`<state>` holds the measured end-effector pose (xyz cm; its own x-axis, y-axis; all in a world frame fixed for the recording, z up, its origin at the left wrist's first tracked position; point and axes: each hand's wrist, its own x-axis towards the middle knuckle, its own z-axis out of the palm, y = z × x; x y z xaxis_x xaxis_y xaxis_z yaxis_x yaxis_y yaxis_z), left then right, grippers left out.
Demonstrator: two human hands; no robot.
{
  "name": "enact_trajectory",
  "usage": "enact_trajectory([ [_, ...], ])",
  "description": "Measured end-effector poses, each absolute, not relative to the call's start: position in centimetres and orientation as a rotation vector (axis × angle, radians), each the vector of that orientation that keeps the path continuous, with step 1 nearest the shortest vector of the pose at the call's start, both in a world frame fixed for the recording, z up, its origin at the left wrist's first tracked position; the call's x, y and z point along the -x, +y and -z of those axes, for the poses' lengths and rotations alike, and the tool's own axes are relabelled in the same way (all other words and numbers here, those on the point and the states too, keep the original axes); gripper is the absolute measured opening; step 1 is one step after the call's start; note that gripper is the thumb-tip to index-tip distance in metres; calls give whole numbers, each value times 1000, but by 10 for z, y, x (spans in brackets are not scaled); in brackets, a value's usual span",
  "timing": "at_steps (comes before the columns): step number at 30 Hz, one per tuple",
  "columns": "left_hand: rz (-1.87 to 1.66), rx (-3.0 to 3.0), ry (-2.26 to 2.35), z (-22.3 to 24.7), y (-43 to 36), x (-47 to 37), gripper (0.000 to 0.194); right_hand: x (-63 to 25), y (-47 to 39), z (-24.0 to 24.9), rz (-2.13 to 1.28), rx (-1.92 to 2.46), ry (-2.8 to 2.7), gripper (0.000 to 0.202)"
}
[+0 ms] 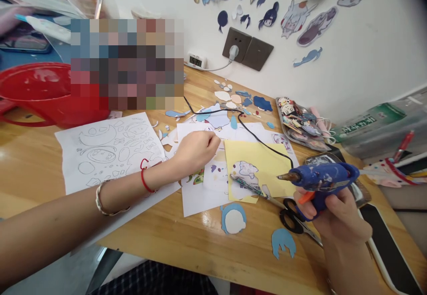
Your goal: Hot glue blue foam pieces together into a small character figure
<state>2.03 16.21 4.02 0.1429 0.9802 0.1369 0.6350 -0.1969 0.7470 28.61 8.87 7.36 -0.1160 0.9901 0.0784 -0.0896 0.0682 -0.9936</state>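
Free tabletop (190, 241) near edge; cord (258, 139) across papers (270, 170)

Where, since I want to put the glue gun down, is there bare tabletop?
Bare wood shows between the red basin, drawing sheet and left forearm; another patch lies left of the blue-rimmed cutout, between the papers and front edge. Crowded: the middle, with papers and a yellow sheet, and the right, where the right hand holds the glue gun near scissors.

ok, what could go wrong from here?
The hot glue gun in the right hand points its nozzle roughly toward the left hand; if hot, it could burn. The black cord crosses the yellow paper and might drag it. The right hand could knock the nearby black-handled scissors.
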Motion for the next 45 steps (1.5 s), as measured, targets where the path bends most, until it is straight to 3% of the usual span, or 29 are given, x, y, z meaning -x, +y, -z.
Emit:
enact_trajectory([
  [5, -984, -2011, 1297, -49, 157, -21, 24, -285, 90, -75, -1285, 1087, -1244, 23],
  [9, -1140, -2078, 810, -58, 146, -23, 49, -283, 91, -75, -1259, 1125, -1220, 23],
  [12, -1152, -2031, 618, -65, 138, -23, 34, -283, 91, -74, -1270, 1127, -1213, 24],
  [20, -1139, -1906, 600, -74, 126, -30, 8, -286, 90, -69, -1318, 1130, -1218, 23],
  [28, -893, -1918, 1408, -58, 153, -20, 25, -284, 91, -73, -1265, 1097, -1241, 22],
  [32, -906, -1990, 1580, -58, 162, -13, 33, -283, 93, -75, -1255, 1108, -1250, 23],
  [37, -1132, -2145, 1384, -60, 160, -12, 19, -285, 93, -70, -1277, 1184, -1220, 21],
  [41, -1227, -2091, 1119, -61, 153, -14, 47, -284, 92, -68, -1321, 1174, -1223, 18],
  [45, -1049, -1922, 763, -67, 144, -17, 39, -284, 92, -68, -1317, 1182, -1234, 15],
])
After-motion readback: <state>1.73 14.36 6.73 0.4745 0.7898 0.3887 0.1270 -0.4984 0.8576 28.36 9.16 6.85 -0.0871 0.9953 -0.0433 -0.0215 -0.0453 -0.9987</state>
